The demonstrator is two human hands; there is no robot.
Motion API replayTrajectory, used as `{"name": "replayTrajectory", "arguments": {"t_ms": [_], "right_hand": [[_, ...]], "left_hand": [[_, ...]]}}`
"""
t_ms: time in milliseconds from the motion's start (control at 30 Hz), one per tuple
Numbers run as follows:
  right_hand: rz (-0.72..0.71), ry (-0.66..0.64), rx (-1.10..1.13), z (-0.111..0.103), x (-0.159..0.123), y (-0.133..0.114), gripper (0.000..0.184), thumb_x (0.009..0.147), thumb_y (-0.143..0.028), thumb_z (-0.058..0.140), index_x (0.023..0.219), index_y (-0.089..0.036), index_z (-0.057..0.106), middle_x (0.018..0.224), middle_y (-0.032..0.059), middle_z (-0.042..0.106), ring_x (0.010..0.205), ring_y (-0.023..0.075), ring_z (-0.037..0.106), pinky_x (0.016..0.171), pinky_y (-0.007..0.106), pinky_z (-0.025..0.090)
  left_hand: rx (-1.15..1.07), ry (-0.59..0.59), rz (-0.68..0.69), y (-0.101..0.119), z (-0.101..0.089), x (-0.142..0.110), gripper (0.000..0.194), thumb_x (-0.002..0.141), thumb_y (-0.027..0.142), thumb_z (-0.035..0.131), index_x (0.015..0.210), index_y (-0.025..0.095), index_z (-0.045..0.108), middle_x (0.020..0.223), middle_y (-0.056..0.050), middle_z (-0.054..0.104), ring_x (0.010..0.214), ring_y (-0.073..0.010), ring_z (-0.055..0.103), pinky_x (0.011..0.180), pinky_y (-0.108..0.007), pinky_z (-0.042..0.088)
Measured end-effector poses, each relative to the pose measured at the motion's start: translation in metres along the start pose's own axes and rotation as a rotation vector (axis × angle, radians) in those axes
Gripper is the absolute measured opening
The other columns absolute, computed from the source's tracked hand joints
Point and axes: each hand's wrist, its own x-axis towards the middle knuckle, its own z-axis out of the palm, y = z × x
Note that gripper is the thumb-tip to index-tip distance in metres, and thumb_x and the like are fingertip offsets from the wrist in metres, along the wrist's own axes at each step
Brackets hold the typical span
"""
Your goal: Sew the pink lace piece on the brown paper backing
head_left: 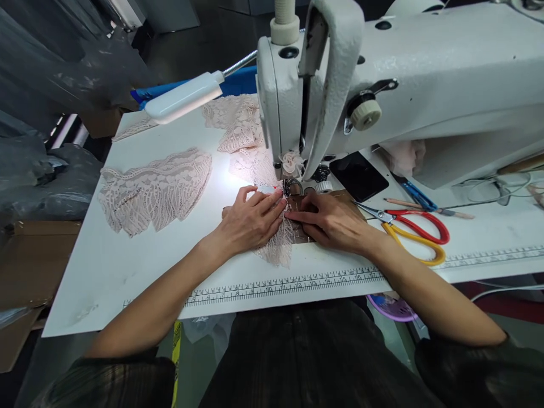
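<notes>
My left hand (255, 221) lies flat with fingers stretched over a piece of pale pink lace (278, 249), just in front of the needle area of a white sewing machine (284, 102). From the other side, my right hand (329, 221) has its index finger reaching to the lace edge, its other fingers curled. Its fingertips appear closed on that edge, though the grip is partly hidden. Both hands rest low by the presser foot (291, 187). The lace runs beneath the left fingers, and more lace (253, 164) shows behind them.
Scissors (408, 226) with red and yellow handles lie right of my right hand, near a black phone (360, 174), a blue cutter (419, 195) and a pencil (429, 208). Another lace piece (157, 187) lies left. A lamp (185, 97) overhangs the table; a ruler strip (276, 288) lines its front.
</notes>
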Motion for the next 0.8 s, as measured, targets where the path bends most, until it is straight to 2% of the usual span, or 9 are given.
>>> {"name": "replayTrajectory", "arguments": {"t_ms": [267, 433, 600, 800], "right_hand": [[0.015, -0.029, -0.025, 0.000, -0.001, -0.006, 0.031, 0.095, -0.021, 0.048, 0.115, -0.023, 0.072, 0.104, 0.0131, 0.056, 0.097, 0.0248, 0.051, 0.086, 0.042, 0.045], [0.026, -0.035, -0.079, 0.003, 0.000, -0.007, 0.030, 0.094, -0.017, 0.047, 0.114, -0.020, 0.070, 0.104, 0.0126, 0.057, 0.095, 0.0237, 0.050, 0.083, 0.039, 0.044], [0.039, -0.037, -0.141, 0.004, 0.003, -0.011, 0.034, 0.094, -0.014, 0.048, 0.121, -0.023, 0.066, 0.105, 0.0122, 0.056, 0.093, 0.0234, 0.048, 0.078, 0.037, 0.041], [0.058, -0.048, -0.175, 0.004, 0.004, -0.014, 0.030, 0.092, -0.014, 0.051, 0.117, -0.023, 0.067, 0.106, 0.0120, 0.055, 0.093, 0.0231, 0.047, 0.077, 0.037, 0.040]], "left_hand": [[0.040, -0.006, -0.028, 0.007, -0.003, -0.002, 0.036, 0.098, 0.029, 0.046, 0.129, 0.016, 0.058, 0.141, -0.014, 0.057, 0.110, -0.0316, 0.061, 0.105, -0.060, 0.033], [0.002, -0.004, -0.040, 0.002, -0.002, -0.001, 0.038, 0.098, 0.030, 0.045, 0.132, 0.017, 0.056, 0.143, -0.014, 0.055, 0.115, -0.0320, 0.058, 0.106, -0.061, 0.030], [-0.012, -0.001, -0.034, -0.003, 0.001, -0.002, 0.039, 0.099, 0.030, 0.043, 0.134, 0.017, 0.055, 0.144, -0.014, 0.055, 0.123, -0.0319, 0.055, 0.104, -0.056, 0.032], [0.001, 0.029, -0.021, -0.004, 0.002, -0.003, 0.038, 0.099, 0.029, 0.044, 0.133, 0.016, 0.056, 0.143, -0.014, 0.055, 0.123, -0.0320, 0.055, 0.101, -0.055, 0.034]]}}
